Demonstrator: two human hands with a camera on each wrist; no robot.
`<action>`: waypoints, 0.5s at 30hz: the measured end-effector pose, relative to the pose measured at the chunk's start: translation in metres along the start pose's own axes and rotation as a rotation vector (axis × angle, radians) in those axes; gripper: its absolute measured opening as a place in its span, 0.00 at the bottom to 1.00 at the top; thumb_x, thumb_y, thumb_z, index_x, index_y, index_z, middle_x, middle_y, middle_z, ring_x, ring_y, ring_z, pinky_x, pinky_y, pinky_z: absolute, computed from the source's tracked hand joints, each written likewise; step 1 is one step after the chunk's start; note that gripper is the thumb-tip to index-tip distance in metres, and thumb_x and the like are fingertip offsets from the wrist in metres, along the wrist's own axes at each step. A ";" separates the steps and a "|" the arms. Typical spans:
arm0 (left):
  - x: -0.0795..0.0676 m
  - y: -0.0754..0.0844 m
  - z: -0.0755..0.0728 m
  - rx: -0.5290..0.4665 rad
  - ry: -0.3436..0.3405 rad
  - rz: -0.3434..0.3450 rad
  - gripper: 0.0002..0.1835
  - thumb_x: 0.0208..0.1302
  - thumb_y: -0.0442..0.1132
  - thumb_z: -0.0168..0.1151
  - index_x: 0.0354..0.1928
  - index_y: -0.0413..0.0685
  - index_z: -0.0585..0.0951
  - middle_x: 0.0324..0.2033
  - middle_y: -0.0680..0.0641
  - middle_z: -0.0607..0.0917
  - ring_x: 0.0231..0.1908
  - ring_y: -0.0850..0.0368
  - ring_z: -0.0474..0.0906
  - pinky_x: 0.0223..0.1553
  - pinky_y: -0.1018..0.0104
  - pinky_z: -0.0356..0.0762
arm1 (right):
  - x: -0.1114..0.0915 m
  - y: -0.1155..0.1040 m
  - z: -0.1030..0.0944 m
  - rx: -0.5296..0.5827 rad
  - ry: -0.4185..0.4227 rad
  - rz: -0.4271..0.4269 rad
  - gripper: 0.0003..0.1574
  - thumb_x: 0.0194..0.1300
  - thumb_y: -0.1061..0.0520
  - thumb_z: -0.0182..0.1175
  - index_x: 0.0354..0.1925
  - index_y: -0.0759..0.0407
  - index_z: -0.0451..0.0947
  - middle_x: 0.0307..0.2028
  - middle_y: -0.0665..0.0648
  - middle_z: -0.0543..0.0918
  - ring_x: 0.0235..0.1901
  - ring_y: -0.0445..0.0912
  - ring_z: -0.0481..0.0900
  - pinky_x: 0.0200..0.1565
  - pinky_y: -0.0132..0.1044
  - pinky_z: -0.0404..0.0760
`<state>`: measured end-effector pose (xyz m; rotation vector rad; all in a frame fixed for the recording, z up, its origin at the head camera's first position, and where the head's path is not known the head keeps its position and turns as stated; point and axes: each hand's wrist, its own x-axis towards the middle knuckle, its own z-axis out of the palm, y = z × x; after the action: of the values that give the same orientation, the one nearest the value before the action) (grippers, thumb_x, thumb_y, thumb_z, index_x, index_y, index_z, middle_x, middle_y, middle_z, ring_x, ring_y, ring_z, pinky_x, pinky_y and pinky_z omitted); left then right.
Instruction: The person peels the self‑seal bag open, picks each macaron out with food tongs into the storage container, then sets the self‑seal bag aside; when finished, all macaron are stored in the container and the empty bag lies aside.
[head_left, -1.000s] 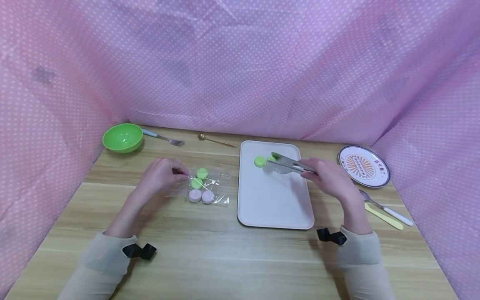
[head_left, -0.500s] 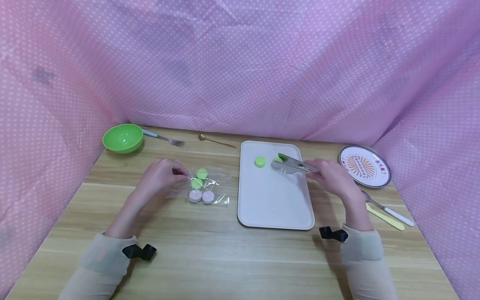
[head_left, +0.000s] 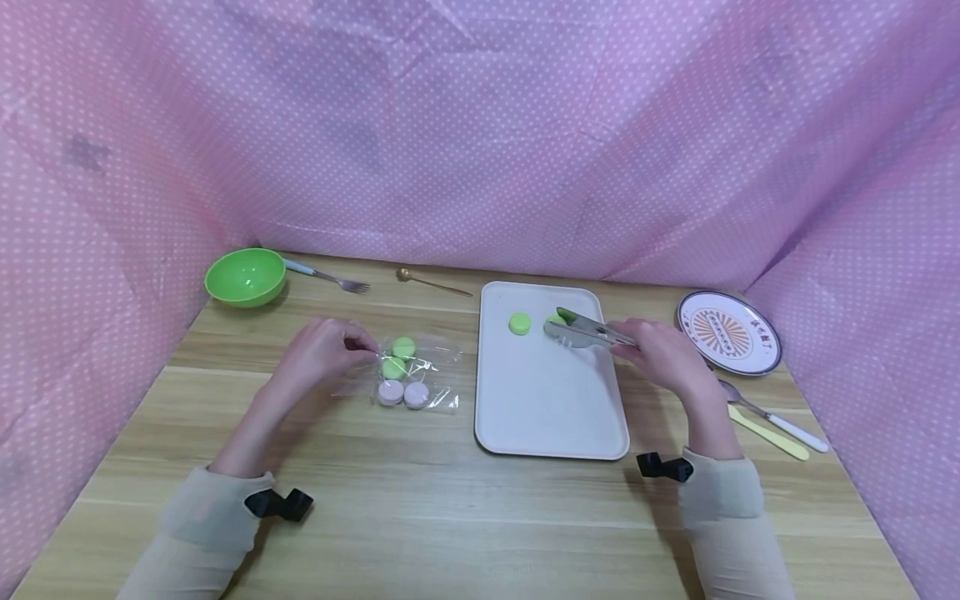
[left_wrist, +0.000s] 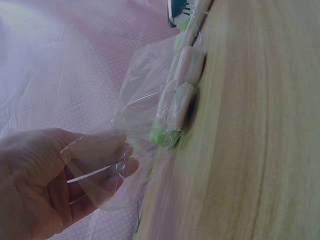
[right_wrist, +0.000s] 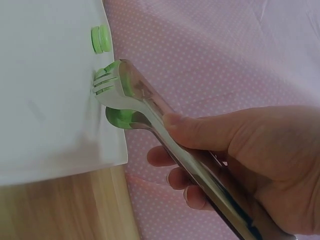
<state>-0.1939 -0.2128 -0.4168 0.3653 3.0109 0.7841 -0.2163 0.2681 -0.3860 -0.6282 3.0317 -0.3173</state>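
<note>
My left hand (head_left: 326, 348) pinches the edge of a clear plastic bag (head_left: 442, 357) lying on the table. Inside it are two green macarons (head_left: 403, 347) and two pale purple macarons (head_left: 416, 395). In the left wrist view the film (left_wrist: 135, 95) stretches from the fingertips to the macarons. My right hand (head_left: 663, 354) grips metal food tongs (head_left: 588, 331), one arm ending in a fork shape. Their tips are around a green macaron (head_left: 553, 319) at the far end of the white tray (head_left: 547, 408), partly hidden by them. Left of it sits another green macaron (head_left: 520, 323).
A green bowl (head_left: 246, 277), a blue-handled fork (head_left: 337, 277) and a small gold spoon (head_left: 431, 283) lie along the back left. At right are a printed plate (head_left: 727, 333), a white-handled utensil (head_left: 780, 423) and a yellow-handled one (head_left: 772, 433). Pink dotted cloth (head_left: 480, 150) surrounds the table.
The tongs have closed up and shifted slightly right with the green macaron, widening the gap between the tray's two macarons. My left hand and the bag have stayed in place.
</note>
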 end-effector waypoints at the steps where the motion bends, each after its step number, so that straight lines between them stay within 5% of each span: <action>1: 0.000 0.000 0.000 0.003 0.003 0.001 0.04 0.51 0.45 0.71 0.31 0.61 0.86 0.32 0.56 0.88 0.34 0.59 0.83 0.40 0.58 0.77 | 0.000 0.000 0.000 0.000 0.000 -0.001 0.25 0.64 0.52 0.60 0.58 0.56 0.74 0.52 0.60 0.82 0.50 0.59 0.80 0.48 0.55 0.77; 15: 0.000 0.001 -0.001 0.007 0.007 0.004 0.04 0.51 0.46 0.71 0.31 0.62 0.86 0.32 0.55 0.88 0.33 0.59 0.82 0.40 0.58 0.76 | 0.001 0.000 0.002 0.013 -0.010 0.006 0.25 0.64 0.52 0.59 0.58 0.56 0.74 0.50 0.59 0.83 0.48 0.58 0.81 0.46 0.54 0.78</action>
<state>-0.1937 -0.2127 -0.4155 0.3695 3.0210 0.7763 -0.2176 0.2675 -0.3879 -0.6176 3.0187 -0.3329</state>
